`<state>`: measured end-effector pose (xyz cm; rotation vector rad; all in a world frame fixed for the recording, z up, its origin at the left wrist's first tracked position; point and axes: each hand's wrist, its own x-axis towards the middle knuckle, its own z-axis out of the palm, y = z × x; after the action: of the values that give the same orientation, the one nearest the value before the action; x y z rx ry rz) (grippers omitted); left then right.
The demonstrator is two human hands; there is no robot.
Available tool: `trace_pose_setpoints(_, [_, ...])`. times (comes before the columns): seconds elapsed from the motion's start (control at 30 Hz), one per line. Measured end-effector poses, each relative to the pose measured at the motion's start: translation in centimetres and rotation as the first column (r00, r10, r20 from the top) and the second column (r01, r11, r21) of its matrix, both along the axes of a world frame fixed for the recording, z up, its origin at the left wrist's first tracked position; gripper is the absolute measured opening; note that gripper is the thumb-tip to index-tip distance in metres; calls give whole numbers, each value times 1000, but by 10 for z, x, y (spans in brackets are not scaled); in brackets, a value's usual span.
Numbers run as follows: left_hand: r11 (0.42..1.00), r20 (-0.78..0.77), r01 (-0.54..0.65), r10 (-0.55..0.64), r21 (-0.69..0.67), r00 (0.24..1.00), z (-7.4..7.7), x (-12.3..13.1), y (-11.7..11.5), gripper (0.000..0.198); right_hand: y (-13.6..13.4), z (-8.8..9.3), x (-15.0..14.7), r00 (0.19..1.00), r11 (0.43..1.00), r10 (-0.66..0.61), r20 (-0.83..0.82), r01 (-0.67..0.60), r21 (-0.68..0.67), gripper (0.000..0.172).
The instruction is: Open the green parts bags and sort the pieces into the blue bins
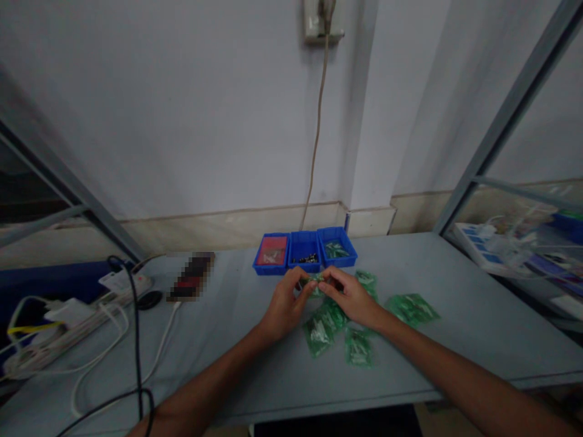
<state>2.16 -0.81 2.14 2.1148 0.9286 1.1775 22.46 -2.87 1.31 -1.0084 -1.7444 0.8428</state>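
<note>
My left hand (288, 301) and my right hand (348, 296) meet over the table, thumbs and fingers pinching a small green plastic bag (315, 286) between them. What the bag holds is too small to make out. Just below my hands lie a green bag with pale pieces (319, 331) and a smaller one (359, 348). Another green bag (365, 279) sits behind my right hand, and more green bags (411, 308) rest right of my right wrist. Behind the hands stand a blue bin with dark small parts (304, 246) and a blue bin with green pieces (337, 238).
A blue bin with a red lining (272, 247) stands leftmost in the row. A blurred-out phone (194, 276) lies left, with a white cable. Power strips (77, 321) and loose cords crowd the left edge. At right another power strip (478, 247) lies beyond the metal frame (478, 164).
</note>
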Motion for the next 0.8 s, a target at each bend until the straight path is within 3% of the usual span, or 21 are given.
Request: trace_pose_setpoints(0.8, [997, -63, 10, -5, 80, 998, 3, -3, -1, 13, -4, 3, -1, 997, 996, -68, 46, 65, 68, 17])
